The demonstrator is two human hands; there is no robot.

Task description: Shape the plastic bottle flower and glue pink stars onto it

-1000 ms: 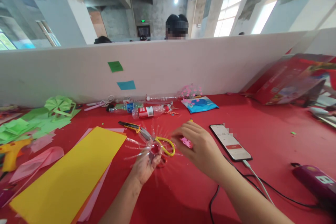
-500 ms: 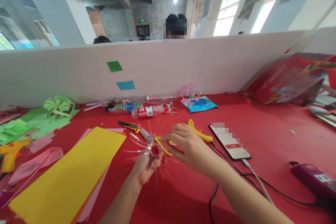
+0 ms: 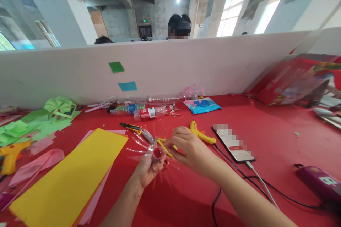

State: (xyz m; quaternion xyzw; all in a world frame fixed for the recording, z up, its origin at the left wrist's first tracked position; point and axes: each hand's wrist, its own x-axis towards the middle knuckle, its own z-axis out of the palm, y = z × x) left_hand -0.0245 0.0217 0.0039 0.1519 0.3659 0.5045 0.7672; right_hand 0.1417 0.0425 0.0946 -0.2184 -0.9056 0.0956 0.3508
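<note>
My left hand [image 3: 145, 173] is wrapped round the neck of a clear plastic bottle top [image 3: 158, 153], whose open mouth faces me. Its cut strips fan outward like thin rays over the red table. Close on the right is my right hand [image 3: 186, 147], fingers bent and tips drawn together beside the strips. Whatever lies between those fingertips is too small and clear to make out. Under the strips lie scissors [image 3: 148, 136] with yellow handles, partly covered by both hands. A yellow box cutter [image 3: 131, 127] rests just beyond them.
Yellow paper [image 3: 71, 177] lies left, near green paper scraps [image 3: 34, 124]. Plastic bottles [image 3: 149, 113] and a blue packet [image 3: 202, 105] line the white partition [image 3: 173, 67]. Right are a yellow glue gun [image 3: 204, 135], a phone [image 3: 234, 145], cables and a purple device [image 3: 319, 182].
My right hand has shifted very slightly, its fingertips a little closer together beside the strips. My left hand holds the bottle top in nearly the same place.
</note>
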